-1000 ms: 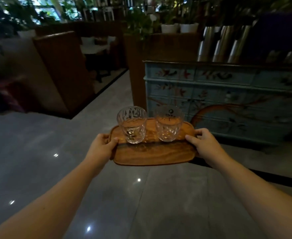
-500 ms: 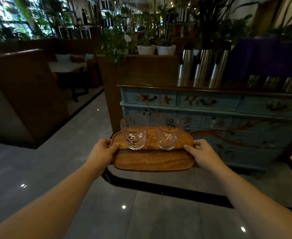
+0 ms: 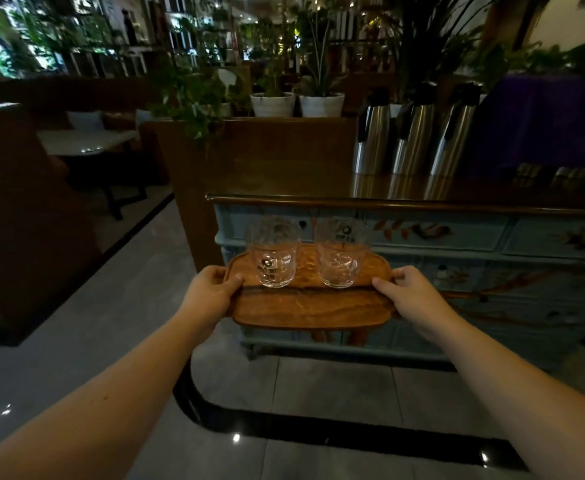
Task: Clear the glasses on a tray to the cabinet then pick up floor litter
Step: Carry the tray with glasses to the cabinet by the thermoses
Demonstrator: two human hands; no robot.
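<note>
I hold a wooden tray (image 3: 308,308) level in front of me. My left hand (image 3: 211,294) grips its left end and my right hand (image 3: 410,296) grips its right end. Two clear empty glasses stand upright on the tray's far half: a patterned glass (image 3: 273,252) on the left and a glass with a printed logo (image 3: 341,252) on the right. Just beyond the tray stands the pale blue painted cabinet (image 3: 457,244) with a dark wooden top (image 3: 405,195).
Three steel thermos jugs (image 3: 414,133) stand on the cabinet top, with small objects at its far right. A wooden planter wall (image 3: 249,157) with potted plants stands behind the cabinet. A booth seat (image 3: 14,202) and table are on the left. Glossy grey floor with a black inlay band (image 3: 318,431) lies below.
The cabinet has come much closer and now fills the view behind the tray. The tray sits slightly higher in view. Both hands keep the same grip; the glasses have not shifted.
</note>
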